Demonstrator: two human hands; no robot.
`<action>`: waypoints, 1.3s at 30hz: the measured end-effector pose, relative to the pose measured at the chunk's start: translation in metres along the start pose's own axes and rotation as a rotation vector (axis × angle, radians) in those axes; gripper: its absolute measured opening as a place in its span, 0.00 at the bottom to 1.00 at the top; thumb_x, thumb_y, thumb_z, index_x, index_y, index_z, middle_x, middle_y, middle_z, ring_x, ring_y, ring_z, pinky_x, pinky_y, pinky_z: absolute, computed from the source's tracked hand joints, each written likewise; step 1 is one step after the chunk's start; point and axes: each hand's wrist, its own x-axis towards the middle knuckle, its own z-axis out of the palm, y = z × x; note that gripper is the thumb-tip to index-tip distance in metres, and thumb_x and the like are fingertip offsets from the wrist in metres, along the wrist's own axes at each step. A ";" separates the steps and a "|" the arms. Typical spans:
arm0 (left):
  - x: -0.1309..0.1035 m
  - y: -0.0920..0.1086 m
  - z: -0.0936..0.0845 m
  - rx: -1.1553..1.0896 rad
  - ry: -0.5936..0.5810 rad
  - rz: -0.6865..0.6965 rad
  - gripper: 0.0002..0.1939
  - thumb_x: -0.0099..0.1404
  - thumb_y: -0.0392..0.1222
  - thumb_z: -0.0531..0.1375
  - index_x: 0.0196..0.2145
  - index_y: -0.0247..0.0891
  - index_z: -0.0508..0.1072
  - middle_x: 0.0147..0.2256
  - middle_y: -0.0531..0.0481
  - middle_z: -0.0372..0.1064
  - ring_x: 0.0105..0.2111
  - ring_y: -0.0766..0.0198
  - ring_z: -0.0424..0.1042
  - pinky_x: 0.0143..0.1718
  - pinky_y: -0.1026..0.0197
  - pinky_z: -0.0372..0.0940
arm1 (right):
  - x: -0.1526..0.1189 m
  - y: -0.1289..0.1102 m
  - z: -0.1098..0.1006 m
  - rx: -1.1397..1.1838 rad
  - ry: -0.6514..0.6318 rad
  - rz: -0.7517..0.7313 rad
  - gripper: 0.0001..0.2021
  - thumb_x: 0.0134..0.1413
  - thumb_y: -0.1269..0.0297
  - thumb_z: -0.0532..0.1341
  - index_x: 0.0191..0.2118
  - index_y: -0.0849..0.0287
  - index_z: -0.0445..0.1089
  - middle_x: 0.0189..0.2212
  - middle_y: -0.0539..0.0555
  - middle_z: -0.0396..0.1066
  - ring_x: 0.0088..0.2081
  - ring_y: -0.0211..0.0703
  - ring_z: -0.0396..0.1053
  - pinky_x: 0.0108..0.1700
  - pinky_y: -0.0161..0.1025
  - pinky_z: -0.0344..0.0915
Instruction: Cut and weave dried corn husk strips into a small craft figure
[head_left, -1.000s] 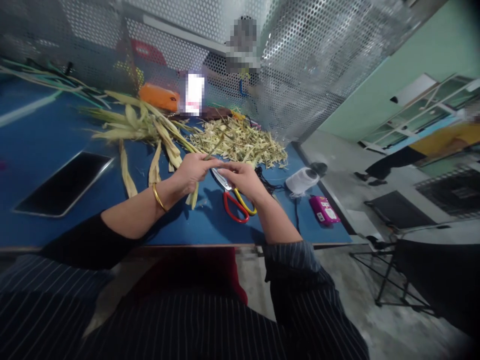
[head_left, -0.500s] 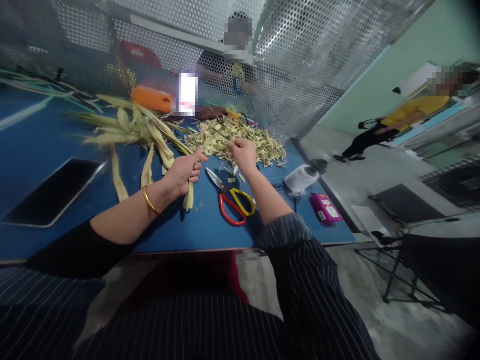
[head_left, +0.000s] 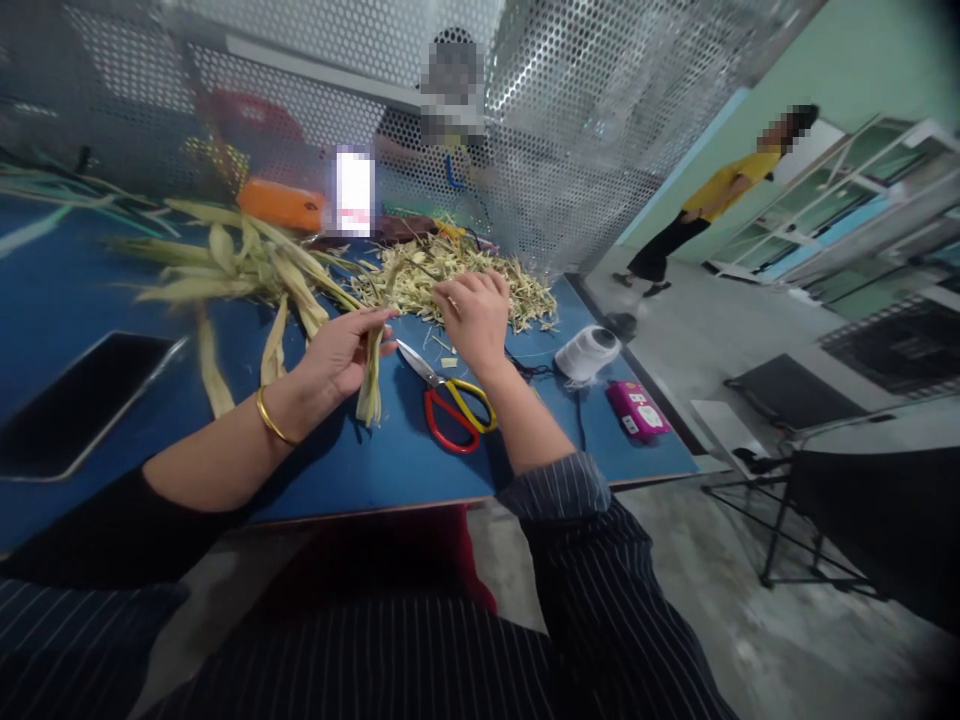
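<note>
My left hand is closed on a pale corn husk, which hangs below the fingers and shows a thin end above them. Over the near side of a heap of cut husk pieces is my right hand, its fingers bent and apart; the fingertips are partly hidden and I see nothing in them. Between the hands lie scissors with one red and one yellow handle, blades slightly apart. Long dried husks spread out to the left of the heap.
A spool of white thread and a purple packet are at the right. On the left lies a dark tablet-like device. Behind stand an orange packet, a lit phone and a perforated screen. A person is beyond the table.
My right hand's fingers have gone from pinched together to more spread, above the heap. My left hand has turned and opened slightly around the husk. The view has shifted; the distant person has moved.
</note>
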 end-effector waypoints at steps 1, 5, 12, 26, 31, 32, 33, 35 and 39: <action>0.000 0.001 0.000 -0.016 0.004 -0.011 0.03 0.56 0.29 0.64 0.30 0.31 0.76 0.24 0.54 0.69 0.23 0.73 0.69 0.28 0.68 0.71 | -0.004 -0.005 0.000 0.032 0.008 -0.007 0.16 0.67 0.61 0.48 0.50 0.55 0.71 0.46 0.56 0.72 0.52 0.47 0.65 0.63 0.49 0.49; 0.000 -0.001 -0.002 0.024 -0.009 -0.069 0.02 0.55 0.31 0.66 0.29 0.32 0.76 0.21 0.54 0.67 0.20 0.72 0.67 0.25 0.68 0.70 | -0.019 -0.017 0.005 0.078 0.044 -0.156 0.19 0.68 0.66 0.46 0.59 0.54 0.65 0.56 0.58 0.67 0.54 0.43 0.64 0.57 0.42 0.56; -0.007 -0.004 -0.002 0.236 -0.145 -0.178 0.04 0.57 0.30 0.64 0.25 0.32 0.75 0.22 0.50 0.69 0.21 0.70 0.69 0.22 0.69 0.69 | -0.020 -0.011 0.008 0.019 -0.087 -0.413 0.16 0.68 0.62 0.48 0.48 0.53 0.73 0.49 0.56 0.72 0.49 0.46 0.64 0.50 0.43 0.57; 0.002 -0.006 -0.008 0.217 -0.311 -0.031 0.13 0.56 0.36 0.68 0.41 0.36 0.77 0.28 0.51 0.71 0.24 0.69 0.70 0.25 0.67 0.67 | -0.027 -0.016 0.020 1.101 -0.134 0.314 0.12 0.49 0.61 0.65 0.36 0.55 0.62 0.24 0.44 0.67 0.27 0.35 0.63 0.33 0.35 0.61; 0.007 -0.016 -0.011 0.376 -0.309 0.136 0.09 0.55 0.44 0.69 0.30 0.35 0.77 0.22 0.54 0.63 0.19 0.74 0.61 0.22 0.69 0.60 | -0.030 -0.021 0.028 1.223 -0.189 0.322 0.16 0.47 0.57 0.67 0.36 0.54 0.59 0.26 0.44 0.70 0.28 0.35 0.67 0.35 0.35 0.63; 0.008 -0.018 -0.011 0.393 -0.274 0.154 0.10 0.55 0.44 0.69 0.29 0.34 0.77 0.21 0.55 0.62 0.18 0.74 0.60 0.21 0.69 0.59 | -0.031 -0.021 0.030 1.234 -0.202 0.319 0.16 0.47 0.58 0.67 0.36 0.54 0.59 0.26 0.44 0.70 0.28 0.35 0.67 0.35 0.35 0.63; 0.009 -0.018 -0.011 0.402 -0.242 0.166 0.10 0.55 0.44 0.69 0.28 0.34 0.76 0.21 0.55 0.62 0.18 0.74 0.59 0.21 0.69 0.59 | -0.031 -0.021 0.030 1.236 -0.216 0.310 0.15 0.47 0.58 0.66 0.36 0.54 0.59 0.26 0.44 0.70 0.27 0.35 0.68 0.35 0.36 0.63; 0.010 -0.018 -0.010 0.413 -0.200 0.179 0.10 0.56 0.44 0.68 0.26 0.34 0.75 0.20 0.55 0.61 0.18 0.74 0.59 0.22 0.68 0.59 | -0.030 -0.019 0.027 1.193 -0.215 0.263 0.13 0.49 0.60 0.66 0.36 0.54 0.62 0.27 0.45 0.70 0.29 0.36 0.68 0.37 0.37 0.64; 0.009 -0.017 -0.009 0.500 -0.161 0.262 0.12 0.56 0.43 0.67 0.22 0.34 0.72 0.17 0.56 0.59 0.18 0.73 0.59 0.22 0.68 0.59 | -0.025 -0.014 0.013 1.059 -0.042 0.237 0.10 0.50 0.57 0.65 0.36 0.56 0.71 0.34 0.50 0.71 0.37 0.38 0.67 0.44 0.38 0.63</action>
